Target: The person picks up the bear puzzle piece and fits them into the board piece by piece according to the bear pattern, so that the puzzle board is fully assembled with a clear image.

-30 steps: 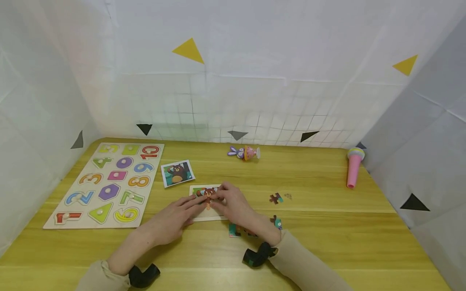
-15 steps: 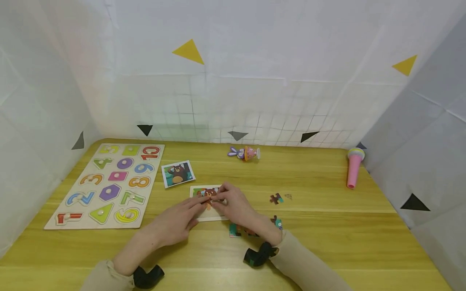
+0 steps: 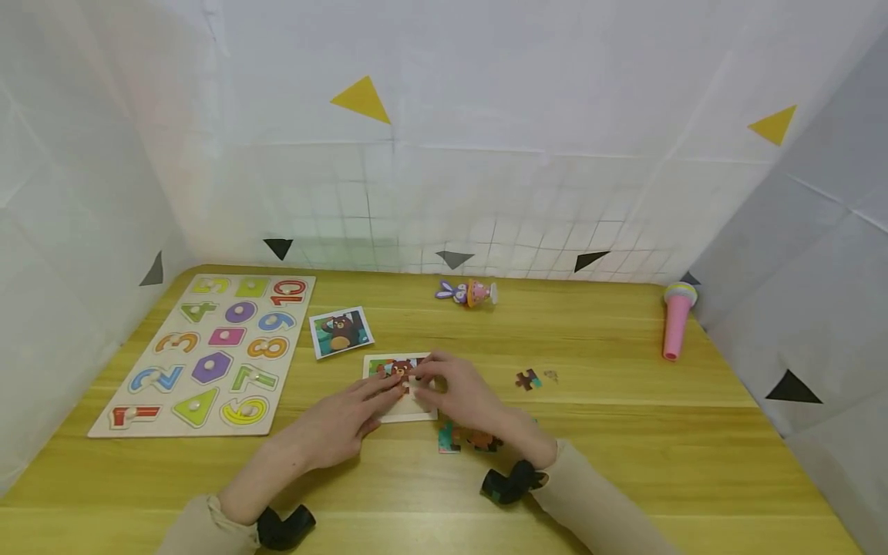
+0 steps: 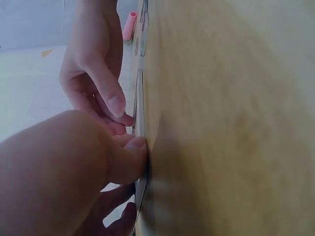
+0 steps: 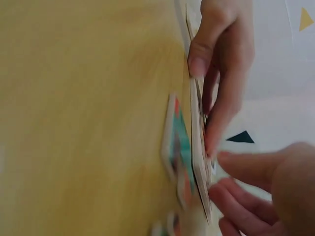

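Observation:
A small wooden jigsaw tray (image 3: 416, 417) lies flat on the table, with part of a brown bear picture (image 3: 400, 365) put together in it. My left hand (image 3: 340, 420) rests on the tray from the left, fingers stretched over the pieces. Its thumb (image 4: 134, 156) touches the tray's near edge in the left wrist view. From the right, my right hand (image 3: 461, 389) reaches over the tray, its thumb and fingertips apart at the bear pieces. I see nothing gripped between them. The fingers hide part of the picture.
Loose jigsaw pieces (image 3: 449, 439) lie below my right wrist, others (image 3: 528, 379) to the right. A bear picture card (image 3: 341, 333) lies behind the tray. Around are a number puzzle board (image 3: 239, 358), a rabbit toy (image 3: 472, 293) and a pink toy microphone (image 3: 676, 324).
My right hand has drawn slightly right, and its thumb and fingers have spread apart over the tray. The left hand has shifted a little to the right and stays on the pieces.

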`<state>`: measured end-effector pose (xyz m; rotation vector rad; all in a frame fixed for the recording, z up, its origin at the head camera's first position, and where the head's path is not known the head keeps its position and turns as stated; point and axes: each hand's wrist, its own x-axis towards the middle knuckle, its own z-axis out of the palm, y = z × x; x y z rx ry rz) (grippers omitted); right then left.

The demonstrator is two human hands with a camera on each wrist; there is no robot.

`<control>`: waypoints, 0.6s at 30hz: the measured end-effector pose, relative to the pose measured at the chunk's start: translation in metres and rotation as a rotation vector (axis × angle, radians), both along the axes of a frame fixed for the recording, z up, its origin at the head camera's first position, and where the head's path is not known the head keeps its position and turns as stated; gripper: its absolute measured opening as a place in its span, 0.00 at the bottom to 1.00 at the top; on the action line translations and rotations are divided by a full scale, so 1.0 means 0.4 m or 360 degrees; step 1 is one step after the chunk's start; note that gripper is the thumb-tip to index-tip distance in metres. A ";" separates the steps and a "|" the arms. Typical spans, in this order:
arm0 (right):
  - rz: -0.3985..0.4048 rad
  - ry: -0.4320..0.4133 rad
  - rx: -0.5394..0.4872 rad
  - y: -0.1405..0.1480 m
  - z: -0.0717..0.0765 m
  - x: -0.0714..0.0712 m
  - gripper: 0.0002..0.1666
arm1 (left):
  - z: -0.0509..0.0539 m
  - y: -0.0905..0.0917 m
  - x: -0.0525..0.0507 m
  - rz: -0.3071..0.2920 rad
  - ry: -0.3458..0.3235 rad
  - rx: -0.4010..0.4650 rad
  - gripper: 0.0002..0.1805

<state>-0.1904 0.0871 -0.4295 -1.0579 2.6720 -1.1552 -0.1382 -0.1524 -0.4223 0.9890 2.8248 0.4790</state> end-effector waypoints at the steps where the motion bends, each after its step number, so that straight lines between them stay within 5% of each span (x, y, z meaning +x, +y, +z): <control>1: 0.0000 0.0006 0.0005 0.007 0.002 -0.001 0.16 | 0.001 0.001 0.000 -0.0008 0.0008 -0.0008 0.28; 8: -0.0125 0.0062 0.0002 0.082 0.020 -0.007 0.18 | 0.001 0.006 -0.006 -0.0034 0.0055 -0.0037 0.28; 18: -0.0235 0.0038 0.0000 0.239 0.023 -0.022 0.19 | 0.005 0.020 -0.007 -0.0043 -0.0008 -0.0016 0.28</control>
